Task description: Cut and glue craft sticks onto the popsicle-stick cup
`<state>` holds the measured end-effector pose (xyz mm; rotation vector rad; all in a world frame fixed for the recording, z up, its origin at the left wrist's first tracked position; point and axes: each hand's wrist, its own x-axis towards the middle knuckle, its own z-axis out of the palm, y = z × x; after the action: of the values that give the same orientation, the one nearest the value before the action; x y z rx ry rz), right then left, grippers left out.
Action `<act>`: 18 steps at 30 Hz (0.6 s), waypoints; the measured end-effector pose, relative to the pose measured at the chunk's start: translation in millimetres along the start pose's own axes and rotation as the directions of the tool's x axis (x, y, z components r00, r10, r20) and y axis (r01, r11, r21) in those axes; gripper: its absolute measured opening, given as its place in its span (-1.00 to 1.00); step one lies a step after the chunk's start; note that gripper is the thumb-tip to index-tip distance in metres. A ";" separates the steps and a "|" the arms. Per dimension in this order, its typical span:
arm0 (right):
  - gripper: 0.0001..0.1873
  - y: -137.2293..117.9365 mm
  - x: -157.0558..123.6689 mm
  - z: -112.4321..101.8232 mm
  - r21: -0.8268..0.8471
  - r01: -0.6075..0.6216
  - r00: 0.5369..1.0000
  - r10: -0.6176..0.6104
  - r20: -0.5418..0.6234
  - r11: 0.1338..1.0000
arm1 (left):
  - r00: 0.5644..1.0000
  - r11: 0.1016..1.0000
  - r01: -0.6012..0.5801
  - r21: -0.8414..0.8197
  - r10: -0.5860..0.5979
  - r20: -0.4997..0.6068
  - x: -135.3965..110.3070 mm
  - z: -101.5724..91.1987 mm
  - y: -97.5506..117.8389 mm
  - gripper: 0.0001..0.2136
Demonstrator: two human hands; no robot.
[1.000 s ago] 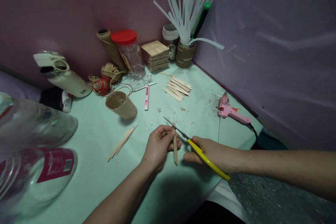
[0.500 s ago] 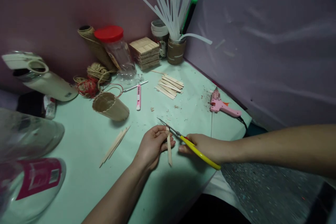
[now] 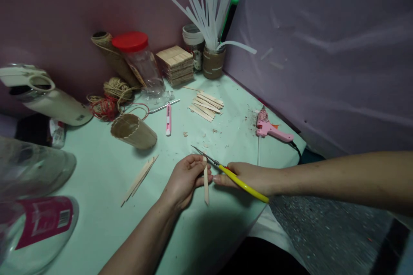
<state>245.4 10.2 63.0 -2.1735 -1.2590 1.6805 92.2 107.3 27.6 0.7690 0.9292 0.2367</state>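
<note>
Between the thumb and fingers of my left hand [image 3: 189,178] is a flat wooden craft stick [image 3: 206,187], its lower end cut to a slant. My right hand [image 3: 247,177] grips a pair of scissors [image 3: 247,187] with yellow handles. The blades cross the stick's upper end, right by my left fingertips; whether they have cut into the wood I cannot tell. To the left lies a small bunch of pointed craft sticks [image 3: 139,181]. Further back is a loose pile of craft sticks [image 3: 206,105], with small wood scraps [image 3: 214,131] in front.
A pink glue gun [image 3: 269,128] lies at the table's right edge. A pink cutter knife [image 3: 168,119] and a scalloped brown cup [image 3: 134,131] sit left of centre. Behind are a red-lidded jar [image 3: 134,47], twine [image 3: 118,89], stacked sticks [image 3: 176,64] and glue sticks [image 3: 211,17]. Plastic bottles [image 3: 41,219] lie left.
My right thumb has moved closer to my left fingertips, and the scissor handles sit nearer together. The whole view has shifted slightly. The stick stays in my left hand.
</note>
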 end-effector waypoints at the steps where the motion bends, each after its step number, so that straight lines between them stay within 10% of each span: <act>1: -0.38 -0.7 -0.3 0.1 -0.001 -0.013 1.000 0.013 -0.005 1.000 | 1.000 1.000 0.001 0.004 -0.001 0.003 -0.4 -0.1 -0.3 -0.96; 18: -0.49 9.3 7.4 10.3 -0.003 0.011 0.997 -0.011 -0.075 1.000 | 0.999 0.998 0.051 -0.021 -0.051 -0.007 -0.3 2.3 3.8 -0.95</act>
<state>241.9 5.2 48.5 -2.2045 -1.2521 1.5781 94.4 108.8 31.3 0.7246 0.9513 0.2044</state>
